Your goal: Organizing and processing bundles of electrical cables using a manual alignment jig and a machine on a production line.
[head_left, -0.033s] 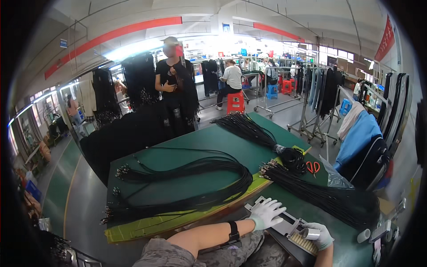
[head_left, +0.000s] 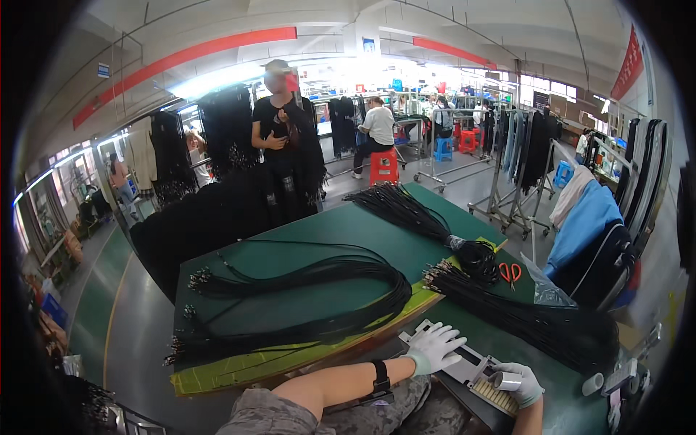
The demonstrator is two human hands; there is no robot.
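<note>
- The long green-topped bench (head_left: 304,239) carries, on its left part, a big looped bundle of thin black cords with small metal ends (head_left: 304,304), fanned out over a yellow-green strip along the near edge (head_left: 239,366).
- Left hand (head_left: 433,346), in a white knit glove with a black band on the wrist, lies flat and spread on the near end of a pale grey metal jig plate (head_left: 464,366). Its fingers (head_left: 451,335) are open and stretched out, pressing down and holding nothing.
- Right hand (head_left: 518,383), also gloved, is curled round a small pale cylinder-shaped piece (head_left: 505,380) at the plate's far end, just above a ribbed cream comb-like block (head_left: 494,395). Whether it grips the piece firmly or only rests on it I cannot tell.
- Beyond the hands lies a second sheaf of black cords (head_left: 529,319), laid out towards the right; further back sits a third bundle tied with a clear wrap (head_left: 428,217), with red-handled scissors (head_left: 510,272) beside it.
- My judgement: the step in hand is setting or steadying the jig, with no cord in it yet. The next move seems to call for a cord from the near sheaf, so one hand must let go while the other keeps the plate from sliding.
- Behind the bench a person in black (head_left: 279,138) stands, apart from this work.
</note>
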